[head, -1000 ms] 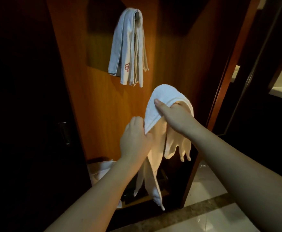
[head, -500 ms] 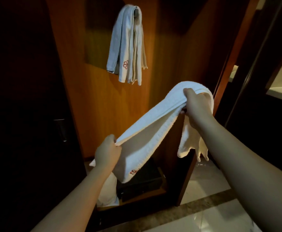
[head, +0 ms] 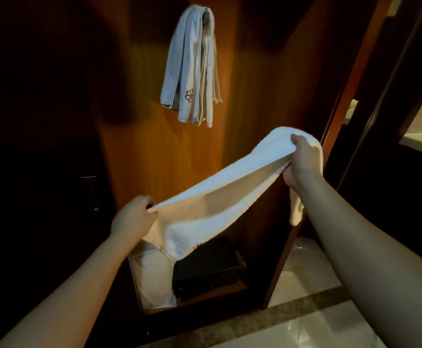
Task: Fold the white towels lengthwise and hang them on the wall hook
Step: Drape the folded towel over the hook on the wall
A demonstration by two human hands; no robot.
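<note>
The white towel (head: 217,194) is stretched in the air between both hands, in front of the wood panel (head: 139,146) and below the towels (head: 192,66) already on the hook. The lengthwise fold looks in hand; next the edges need matching, then lifting to the hook. Left hand (head: 132,217) low, right hand (head: 302,162) higher, both arms extended, fingers gripping the towel's ends.

Towel (head: 205,197), centre frame: white terry cloth, nubby, matt. Hung towels (head: 192,66), top: same cloth w/ red embroidery. Panel (head: 154,146): varnished wood, satin. Floor (head: 305,310), lower right: glossy polished stone. Box (head: 207,267): matt black.
</note>
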